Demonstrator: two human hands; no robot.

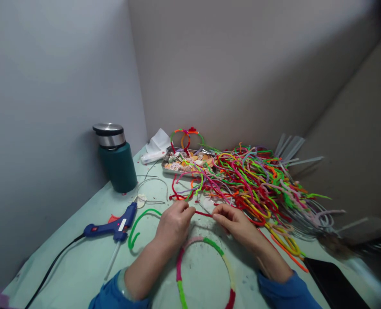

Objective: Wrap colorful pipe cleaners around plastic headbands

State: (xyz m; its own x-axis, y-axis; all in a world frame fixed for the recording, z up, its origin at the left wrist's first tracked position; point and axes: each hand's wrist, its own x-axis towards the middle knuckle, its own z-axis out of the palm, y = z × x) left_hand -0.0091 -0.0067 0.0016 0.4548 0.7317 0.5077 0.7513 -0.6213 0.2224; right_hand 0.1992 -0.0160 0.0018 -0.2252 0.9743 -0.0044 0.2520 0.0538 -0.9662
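A short red pipe cleaner [203, 213] is stretched between my two hands, above the middle of the table. My left hand [176, 221] is closed on its left end, thumb and fingers pressed together. The right end sits in a pinch of my right hand [230, 219]. Just below the hands lies a ring wrapped in coloured pipe cleaner [179, 270], with pink, green, cream and red sections. A curved green pipe cleaner [135, 227] rests left of my left hand, partly hidden behind it.
A blue glue gun [108, 227] with a cord lies at left, near a teal bottle [117, 167]. A metal tray [187, 173] of small pieces stands at the back. A big tangle of pipe cleaners [257, 176] fills the right. A black flat object [332, 281] lies front right.
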